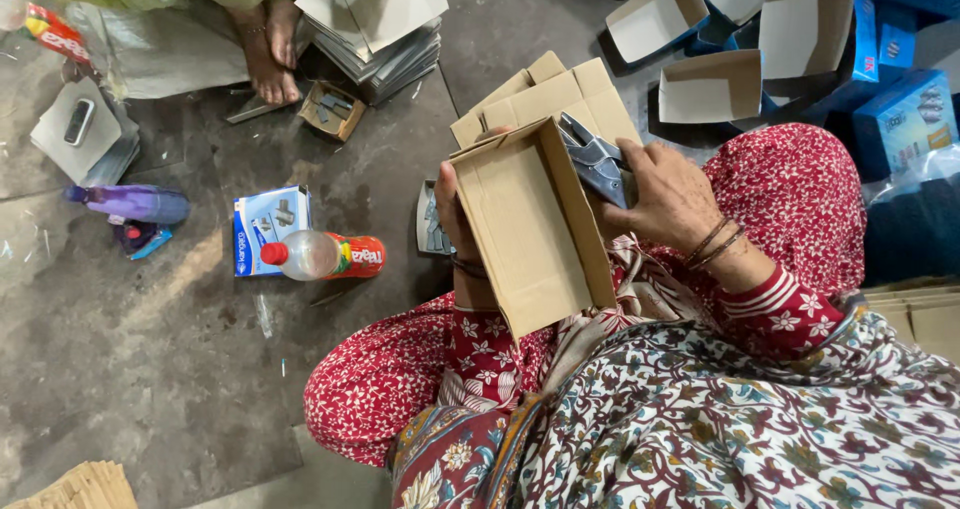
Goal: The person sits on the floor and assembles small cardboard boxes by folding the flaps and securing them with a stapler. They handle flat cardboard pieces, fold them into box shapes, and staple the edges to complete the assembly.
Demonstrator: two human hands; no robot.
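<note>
My left hand (452, 214) grips the part-folded cardboard box (530, 224); my right hand (668, 197) clamps the stapler (597, 161) at its top edge. Flaps unfastened; finished boxes (700, 84) lie beyond it.

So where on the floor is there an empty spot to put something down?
The widest bare floor lies below the plastic bottle and blue box, left of the red-patterned knee. A smaller patch sits between the sheet stack and the open cartons. It is crowded top right among the blue boxes, and around the hands holding the cardboard box.
</note>
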